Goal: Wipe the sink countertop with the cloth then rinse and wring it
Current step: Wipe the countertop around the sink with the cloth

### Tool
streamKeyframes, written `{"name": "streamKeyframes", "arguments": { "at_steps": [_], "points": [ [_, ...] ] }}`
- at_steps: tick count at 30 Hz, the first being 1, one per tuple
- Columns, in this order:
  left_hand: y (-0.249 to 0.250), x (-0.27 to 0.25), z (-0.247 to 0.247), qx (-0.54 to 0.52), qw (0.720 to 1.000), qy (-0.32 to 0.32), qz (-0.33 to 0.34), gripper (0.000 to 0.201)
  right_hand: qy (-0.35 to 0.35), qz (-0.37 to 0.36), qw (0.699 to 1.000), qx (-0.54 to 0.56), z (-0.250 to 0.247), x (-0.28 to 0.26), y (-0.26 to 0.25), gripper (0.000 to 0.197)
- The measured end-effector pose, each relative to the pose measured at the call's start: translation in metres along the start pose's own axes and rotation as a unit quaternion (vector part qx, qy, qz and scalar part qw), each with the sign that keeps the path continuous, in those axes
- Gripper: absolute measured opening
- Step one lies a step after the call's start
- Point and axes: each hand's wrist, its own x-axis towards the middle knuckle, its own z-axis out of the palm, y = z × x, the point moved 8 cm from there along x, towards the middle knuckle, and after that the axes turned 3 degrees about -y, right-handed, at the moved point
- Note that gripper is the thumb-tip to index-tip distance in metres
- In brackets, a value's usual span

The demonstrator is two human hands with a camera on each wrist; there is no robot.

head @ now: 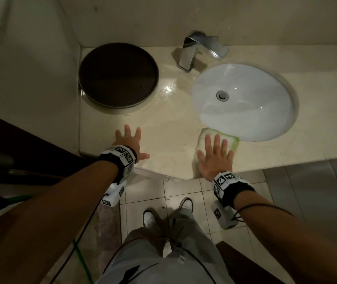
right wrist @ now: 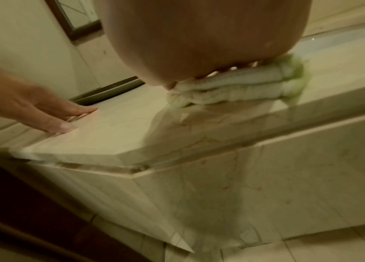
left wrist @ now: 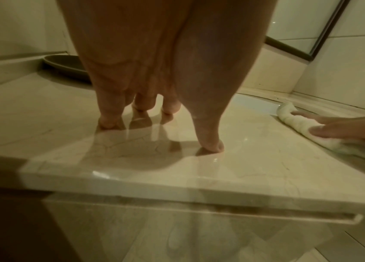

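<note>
A folded white cloth with a green edge lies on the cream marble countertop, just in front of the white oval sink basin. My right hand presses flat on the cloth with straight, spread fingers. To the left, near the counter's front corner, my left hand rests on bare marble, fingers spread and fingertips touching the surface.
A round dark tray stands at the back left of the counter. A chrome faucet rises behind the basin. A wet patch shines between tray and basin. Walls close the left and back; tiled floor lies below.
</note>
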Motion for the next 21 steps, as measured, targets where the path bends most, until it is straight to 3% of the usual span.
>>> {"name": "streamKeyframes", "arguments": {
  "at_steps": [5,9,12,18,21],
  "points": [
    [0.002,-0.004,-0.001,0.012,1.0,-0.009,-0.01,0.105,0.017,-0.02,0.999,-0.028,0.004,0.001,-0.024,0.062],
    [0.005,-0.006,-0.001,-0.005,1.0,-0.015,-0.007,0.103,0.003,-0.137,0.988,-0.066,0.012,-0.006,-0.072,0.063],
    [0.004,-0.007,-0.001,-0.016,1.0,-0.016,-0.008,0.103,-0.02,-0.241,0.962,-0.124,0.023,-0.016,-0.101,0.062],
    [0.007,-0.009,-0.003,-0.056,0.998,-0.009,-0.033,0.1,-0.047,-0.334,0.926,-0.17,0.012,0.002,-0.093,0.061],
    [0.01,-0.006,-0.003,-0.051,0.998,-0.006,-0.045,0.105,-0.045,-0.327,0.931,-0.158,-0.007,0.033,-0.089,0.061]
  ]
}}
